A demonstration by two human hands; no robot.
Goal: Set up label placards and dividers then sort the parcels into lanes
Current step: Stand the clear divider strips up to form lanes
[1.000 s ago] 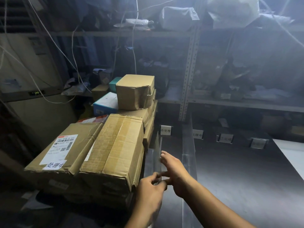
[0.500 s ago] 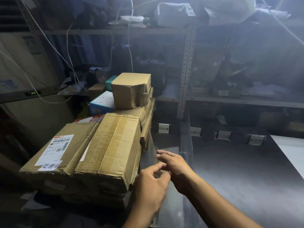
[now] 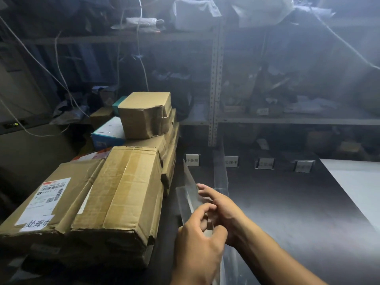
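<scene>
The clear divider [image 3: 188,195] stands tilted toward the table's [image 3: 287,223] near edge, just right of the boxes [image 3: 123,202], its near end pinched by the curled left hand [image 3: 197,251] while the right hand's [image 3: 223,210] spread fingers rest against its right side.

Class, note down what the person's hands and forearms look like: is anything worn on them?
The left hand and right hand are bare: no gloves, rings or watch show. Both forearms are unsleeved as far as the frame reaches.
</scene>
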